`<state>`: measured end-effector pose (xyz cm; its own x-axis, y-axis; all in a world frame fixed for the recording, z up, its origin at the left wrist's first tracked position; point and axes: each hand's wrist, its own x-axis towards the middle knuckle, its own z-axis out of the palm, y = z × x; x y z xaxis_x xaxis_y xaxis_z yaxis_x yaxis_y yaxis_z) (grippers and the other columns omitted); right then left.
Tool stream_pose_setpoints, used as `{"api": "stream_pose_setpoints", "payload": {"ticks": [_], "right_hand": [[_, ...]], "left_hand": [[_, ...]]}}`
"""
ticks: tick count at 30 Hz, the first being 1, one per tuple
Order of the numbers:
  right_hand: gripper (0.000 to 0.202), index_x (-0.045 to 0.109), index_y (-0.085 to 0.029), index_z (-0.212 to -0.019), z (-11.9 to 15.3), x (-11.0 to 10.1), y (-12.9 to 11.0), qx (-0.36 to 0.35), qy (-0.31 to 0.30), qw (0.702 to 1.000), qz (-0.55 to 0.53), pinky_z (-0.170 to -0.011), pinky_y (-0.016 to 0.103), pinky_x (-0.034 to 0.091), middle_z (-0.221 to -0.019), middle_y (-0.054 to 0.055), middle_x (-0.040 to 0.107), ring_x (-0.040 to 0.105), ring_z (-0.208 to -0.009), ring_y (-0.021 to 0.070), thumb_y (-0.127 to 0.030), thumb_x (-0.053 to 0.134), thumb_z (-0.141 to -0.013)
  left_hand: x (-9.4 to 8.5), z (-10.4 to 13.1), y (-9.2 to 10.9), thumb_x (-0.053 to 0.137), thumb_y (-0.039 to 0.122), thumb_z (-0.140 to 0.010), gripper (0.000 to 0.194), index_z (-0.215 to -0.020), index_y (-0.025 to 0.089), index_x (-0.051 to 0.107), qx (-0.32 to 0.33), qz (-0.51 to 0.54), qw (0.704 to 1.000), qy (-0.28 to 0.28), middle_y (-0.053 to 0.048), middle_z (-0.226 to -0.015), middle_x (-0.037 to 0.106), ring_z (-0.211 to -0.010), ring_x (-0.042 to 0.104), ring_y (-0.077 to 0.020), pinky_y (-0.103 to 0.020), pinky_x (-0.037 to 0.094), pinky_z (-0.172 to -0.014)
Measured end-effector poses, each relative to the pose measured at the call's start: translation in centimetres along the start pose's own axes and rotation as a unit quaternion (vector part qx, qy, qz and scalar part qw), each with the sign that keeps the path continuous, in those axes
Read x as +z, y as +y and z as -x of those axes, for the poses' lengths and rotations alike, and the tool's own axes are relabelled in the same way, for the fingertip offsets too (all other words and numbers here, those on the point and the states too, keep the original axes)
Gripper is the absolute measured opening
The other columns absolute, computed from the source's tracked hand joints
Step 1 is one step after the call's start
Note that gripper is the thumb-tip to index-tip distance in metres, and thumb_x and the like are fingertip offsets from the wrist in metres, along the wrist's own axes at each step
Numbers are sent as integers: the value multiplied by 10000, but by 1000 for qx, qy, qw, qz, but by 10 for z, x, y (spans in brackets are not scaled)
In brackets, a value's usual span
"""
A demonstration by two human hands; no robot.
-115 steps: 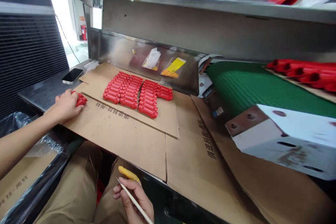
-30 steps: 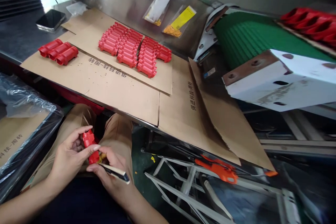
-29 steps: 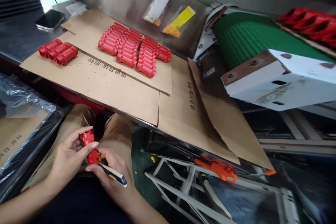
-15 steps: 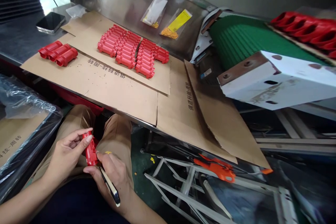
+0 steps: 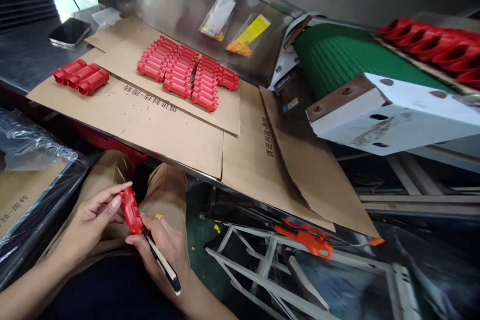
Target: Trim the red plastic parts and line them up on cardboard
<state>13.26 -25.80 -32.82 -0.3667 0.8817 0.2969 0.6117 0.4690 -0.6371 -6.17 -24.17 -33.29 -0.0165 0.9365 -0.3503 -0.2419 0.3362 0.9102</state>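
Over my lap, a red plastic tubular part (image 5: 132, 214) tilts between my two hands. My left hand (image 5: 90, 217) is closed on its upper end, thumb against the side and index finger at the top. The fingertips and thumb of my right hand (image 5: 167, 245) touch its lower end. A slim black-and-cream handled tool (image 5: 165, 267) lies in the right palm and points down toward my wrist. Its working tip is hidden. A yellow band circles one right finger.
Cardboard sheets (image 5: 180, 140) cover the bench, bearing rows of red tubular parts (image 5: 176, 67) and three more parts (image 5: 80, 76). A phone (image 5: 70, 32) lies far left. A green conveyor (image 5: 337, 57) carries red parts at right. An orange-handled tool (image 5: 307, 241) is below the bench edge.
The red part has turned slightly in my fingers, its lower end shifting right. My left thumb has slid back toward the left, and my right hand has moved slightly right with the tool.
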Motion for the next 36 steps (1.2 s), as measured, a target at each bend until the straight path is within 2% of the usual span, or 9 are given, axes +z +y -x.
{"api": "stream_pose_setpoints", "payload": {"ticks": [3, 6, 11, 14, 17, 21, 26, 32, 36], "right_hand": [[488, 720, -139, -1110, -4, 2, -5, -18, 6, 1000, 24, -575, 307, 558, -772, 87, 751, 730, -620, 221, -549, 456, -1100], [480, 726, -117, -1099, -5, 3, -9, -29, 16, 999, 34, -558, 314, 552, -746, 90, 741, 725, -595, 227, -528, 476, -1099], [492, 719, -131, -1117, -2, 2, -7, -13, 14, 1000, 22, -627, 305, 586, -827, 105, 773, 752, -675, 223, -548, 456, -1101], [515, 725, -128, -1122, -2, 2, -5, -17, 25, 999, 43, -606, 309, 588, -789, 101, 763, 747, -649, 228, -557, 442, -1101], [499, 729, -109, -1119, -2, 2, -4, -32, 32, 997, 55, -556, 320, 575, -759, 98, 751, 726, -591, 229, -528, 457, -1103], [466, 727, -100, -1116, -3, 3, -5, -43, 35, 997, 61, -573, 320, 582, -772, 107, 757, 735, -613, 231, -492, 475, -1105], [470, 723, -89, -1109, -3, 2, -7, -56, 43, 995, 75, -557, 327, 574, -764, 104, 755, 720, -588, 229, -481, 464, -1108], [474, 709, -113, -1117, -2, 4, -5, -50, 47, 995, 71, -551, 319, 563, -775, 102, 753, 712, -593, 224, -506, 444, -1111], [460, 703, -141, -1129, 4, 5, -11, -18, 34, 999, 24, -601, 315, 576, -831, 100, 768, 736, -657, 226, -534, 467, -1101]], "left_hand": [[13, -2, 1, 887, 462, -802, 361, -1084, 241, 842, 62, -36, 993, 98, -38, -909, 812, -735, 734, -146, -202, 617, -685], [17, -4, 0, 853, 494, -826, 350, -1039, 215, 854, 85, -83, 985, 127, -46, -873, 814, -712, 723, -141, -188, 607, -681], [7, -5, 0, 746, 565, -908, 421, -1130, 223, 854, 56, -84, 992, 78, -74, -959, 825, -669, 739, -176, -265, 652, -641], [2, -5, 1, 793, 517, -887, 412, -1197, 248, 835, 41, -51, 997, 45, -75, -989, 832, -771, 785, -211, -292, 675, -720], [-1, -1, 0, 833, 439, -873, 386, -1218, 266, 825, 41, -32, 998, 29, -75, -1039, 839, -913, 808, -236, -268, 665, -791], [-4, 3, -3, 796, 402, -917, 371, -1274, 300, 798, 42, -7, 999, -2, -69, -1121, 831, -946, 803, -230, -278, 668, -811], [-6, 4, -6, 819, 359, -906, 362, -1263, 304, 799, 47, 0, 999, 0, -47, -1109, 830, -969, 792, -203, -236, 644, -852], [-15, 5, -15, 724, 354, -977, 329, -1302, 358, 777, 43, 45, 998, -33, -26, -1290, 784, -1069, 758, -216, -286, 634, -917], [-9, 8, -12, 758, 363, -945, 392, -1335, 322, 755, 47, 18, 998, -38, -49, -1231, 791, -1104, 745, -231, -274, 614, -940]]}}
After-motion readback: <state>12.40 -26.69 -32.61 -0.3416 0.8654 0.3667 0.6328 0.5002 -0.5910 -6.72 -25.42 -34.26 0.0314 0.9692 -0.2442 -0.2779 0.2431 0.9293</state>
